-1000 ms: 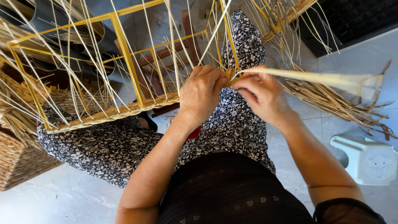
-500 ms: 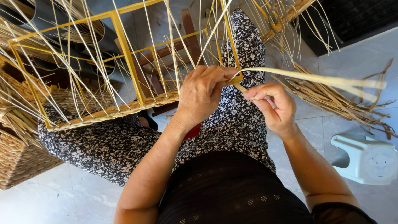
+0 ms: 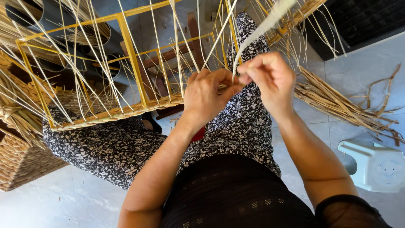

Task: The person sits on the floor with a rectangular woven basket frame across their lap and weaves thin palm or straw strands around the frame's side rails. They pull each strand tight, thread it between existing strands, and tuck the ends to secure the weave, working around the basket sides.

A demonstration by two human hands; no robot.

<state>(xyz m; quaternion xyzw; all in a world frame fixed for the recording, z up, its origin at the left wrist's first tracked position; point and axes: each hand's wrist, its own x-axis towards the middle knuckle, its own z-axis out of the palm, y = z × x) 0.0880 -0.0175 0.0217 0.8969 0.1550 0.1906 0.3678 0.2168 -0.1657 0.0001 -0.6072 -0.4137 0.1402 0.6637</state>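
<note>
Pinching a pale straw strand (image 3: 257,36), the right hand (image 3: 270,80) lifts it; the left hand (image 3: 206,97) (fingers curled) grips the yellow frame's woven edge (image 3: 126,110).

A long, pale, flat straw strip (image 3: 265,26) sticks up and away. Its low end meets the woven edge (image 3: 126,112) of a yellow wire frame (image 3: 130,55).

You had a finished woven basket (image 3: 19,158) at far left | loose dried straw bundle (image 3: 337,101) on the tiled floor | pale plastic stool (image 3: 373,164) lower right | dark mat (image 3: 358,21) top right.
</note>
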